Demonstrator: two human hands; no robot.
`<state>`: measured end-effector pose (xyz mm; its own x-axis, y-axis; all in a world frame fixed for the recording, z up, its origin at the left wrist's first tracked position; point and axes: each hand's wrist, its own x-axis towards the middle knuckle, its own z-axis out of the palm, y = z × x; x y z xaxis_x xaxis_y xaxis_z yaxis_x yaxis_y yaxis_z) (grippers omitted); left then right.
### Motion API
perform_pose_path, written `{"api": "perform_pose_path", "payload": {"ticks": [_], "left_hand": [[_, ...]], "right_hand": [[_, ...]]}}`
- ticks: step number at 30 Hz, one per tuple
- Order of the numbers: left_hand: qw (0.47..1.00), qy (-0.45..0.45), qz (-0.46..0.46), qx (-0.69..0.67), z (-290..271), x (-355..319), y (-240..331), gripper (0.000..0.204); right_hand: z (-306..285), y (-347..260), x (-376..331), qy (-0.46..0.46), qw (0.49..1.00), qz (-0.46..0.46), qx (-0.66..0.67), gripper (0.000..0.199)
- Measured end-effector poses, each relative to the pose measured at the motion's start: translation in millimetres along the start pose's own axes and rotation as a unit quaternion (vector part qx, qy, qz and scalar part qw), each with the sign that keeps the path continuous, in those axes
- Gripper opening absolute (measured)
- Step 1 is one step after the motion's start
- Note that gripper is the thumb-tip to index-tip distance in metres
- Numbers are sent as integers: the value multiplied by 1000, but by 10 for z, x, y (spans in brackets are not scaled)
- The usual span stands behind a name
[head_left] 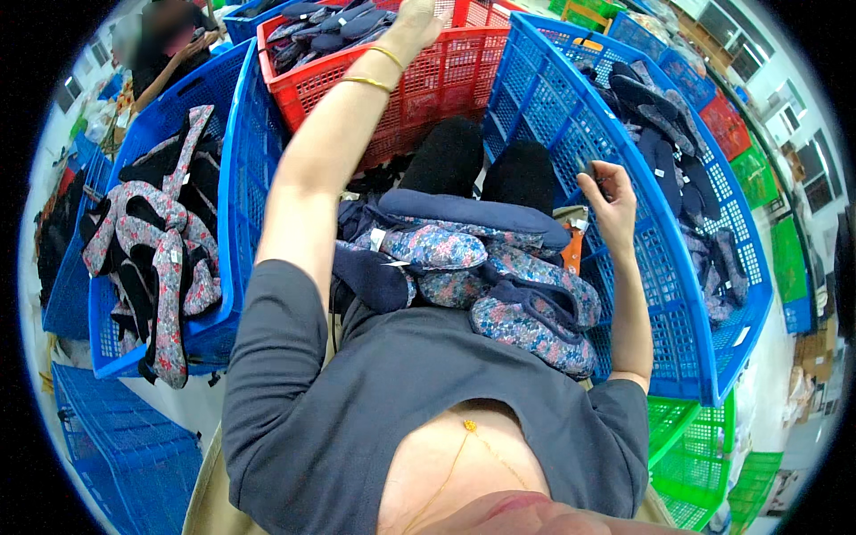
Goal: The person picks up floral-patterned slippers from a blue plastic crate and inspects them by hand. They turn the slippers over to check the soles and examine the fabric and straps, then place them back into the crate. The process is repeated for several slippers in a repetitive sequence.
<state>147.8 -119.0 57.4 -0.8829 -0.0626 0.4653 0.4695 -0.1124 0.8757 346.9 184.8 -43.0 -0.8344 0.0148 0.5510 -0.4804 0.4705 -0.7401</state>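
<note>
My left arm reaches far forward, and my left hand [415, 25] is over the near rim of a red crate [392, 89]; its fingers are mostly out of sight. In that crate lie several navy slippers [334, 27]. At the right, my right hand [612, 198] is raised beside a blue crate's wall, thumb and fingers closed around something small and dark that I cannot make out. On my lap rests a pile of blue floral slippers [535, 325] with navy lining, some with small white tags.
A blue crate [234, 178] of grey-red floral pieces [169, 267] stands at my left. The right blue crate [615, 294] holds navy slippers [664, 116]. An orange object [572, 250] sits beside my lap. Green crates [691, 455] are low right. Another person [169, 53] is far left.
</note>
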Motion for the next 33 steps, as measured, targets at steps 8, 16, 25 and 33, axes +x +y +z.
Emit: {"api": "perform_pose_path", "payload": {"ticks": [8, 16, 25, 33], "left_hand": [[740, -376, 492, 261, 34, -1952, 1594, 18], [828, -148, 509, 181, 245, -3006, 2052, 5], [808, -202, 490, 257, 51, -2998, 2239, 11], [911, -233, 105, 325, -1065, -1831, 409, 51]], "right_hand": [[79, 74, 34, -207, 954, 191, -104, 46], [-66, -133, -101, -389, 917, 91, 28, 61], [325, 69, -331, -207, 976, -34, -55, 36], [203, 144, -176, -65, 969, 122, 206, 25]]}}
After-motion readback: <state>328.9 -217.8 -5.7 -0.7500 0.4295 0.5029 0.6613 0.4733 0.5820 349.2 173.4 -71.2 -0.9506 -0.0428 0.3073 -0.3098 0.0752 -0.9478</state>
